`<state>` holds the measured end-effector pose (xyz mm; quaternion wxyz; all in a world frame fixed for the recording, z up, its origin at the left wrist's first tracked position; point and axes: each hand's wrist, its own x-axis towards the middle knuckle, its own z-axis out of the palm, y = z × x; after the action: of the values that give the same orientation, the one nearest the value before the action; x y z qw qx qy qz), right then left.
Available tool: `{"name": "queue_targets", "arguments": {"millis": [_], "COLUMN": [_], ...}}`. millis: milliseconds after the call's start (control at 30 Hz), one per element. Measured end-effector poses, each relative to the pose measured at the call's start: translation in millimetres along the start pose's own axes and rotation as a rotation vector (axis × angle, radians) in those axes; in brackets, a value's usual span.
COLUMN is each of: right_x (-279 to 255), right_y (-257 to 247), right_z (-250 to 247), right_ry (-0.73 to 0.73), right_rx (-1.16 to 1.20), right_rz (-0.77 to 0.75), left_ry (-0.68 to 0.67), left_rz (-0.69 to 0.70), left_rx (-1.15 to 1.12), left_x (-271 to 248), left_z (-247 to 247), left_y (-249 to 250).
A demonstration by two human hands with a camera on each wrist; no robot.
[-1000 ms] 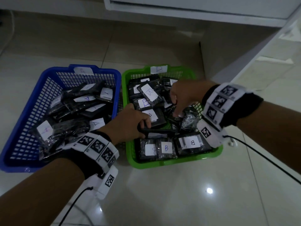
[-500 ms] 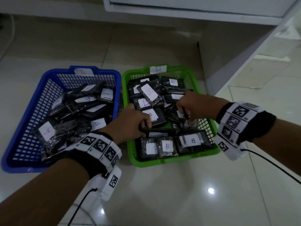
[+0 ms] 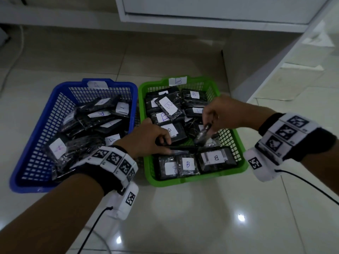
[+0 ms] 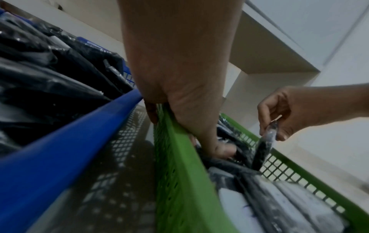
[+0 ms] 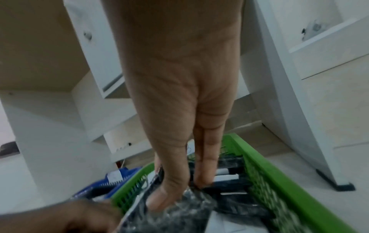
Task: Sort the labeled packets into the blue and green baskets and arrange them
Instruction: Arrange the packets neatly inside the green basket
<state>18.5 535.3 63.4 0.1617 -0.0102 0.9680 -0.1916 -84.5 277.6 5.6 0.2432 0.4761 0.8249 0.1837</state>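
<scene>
The blue basket (image 3: 39, 142), tagged A, holds several black packets with white A labels. Beside it the green basket (image 3: 198, 178), tagged B, holds several B packets (image 3: 216, 158). My left hand (image 3: 163, 142) reaches over the green basket's left wall and grips a dark packet (image 3: 181, 148) standing on its edge. My right hand (image 3: 209, 125) pinches the top of another black packet (image 3: 202, 135), held upright above the basket's right side. The left wrist view shows that packet (image 4: 263, 149) hanging from the right hand (image 4: 279, 126). In the right wrist view thumb and fingers (image 5: 165, 197) clamp its crinkled wrap (image 5: 191, 209).
Both baskets sit side by side on a glossy tiled floor (image 3: 183, 217). A white cabinet (image 3: 211, 11) stands behind them and a white unit (image 3: 293, 70) runs along the right. Cables trail from both wrist bands. A bare patch of mesh (image 3: 229, 138) shows at the green basket's right.
My right hand has drawn back to the right and raised a packet onto its edge. The left hand has kept its grip in the same place.
</scene>
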Motion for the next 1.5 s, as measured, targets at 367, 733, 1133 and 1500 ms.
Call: {"name": "queue_targets", "arguments": {"millis": [367, 733, 1133, 1500], "right_x": [-7.8, -12.3, -4.9, -9.1], "right_y": [-36.3, -37.9, -19.0, 9.4], "right_z": [44.3, 68.4, 34.7, 34.5], "right_ry": [0.386, 0.016, 0.09, 0.072], "right_rx": [0.304, 0.272, -0.015, -0.085], "right_rz": [-0.374, -0.207, -0.072, 0.028], "left_ry": [-0.168, -0.33, -0.394, -0.27], "left_rz": [-0.205, -0.104, -0.049, -0.037], "left_rx": [-0.3, 0.123, 0.246, 0.256], "left_x": [-4.1, -8.3, -4.5, -6.0], "left_z": [-35.0, -59.2, -45.1, -33.1], "left_y": [22.3, 25.1, 36.9, 25.5]}}
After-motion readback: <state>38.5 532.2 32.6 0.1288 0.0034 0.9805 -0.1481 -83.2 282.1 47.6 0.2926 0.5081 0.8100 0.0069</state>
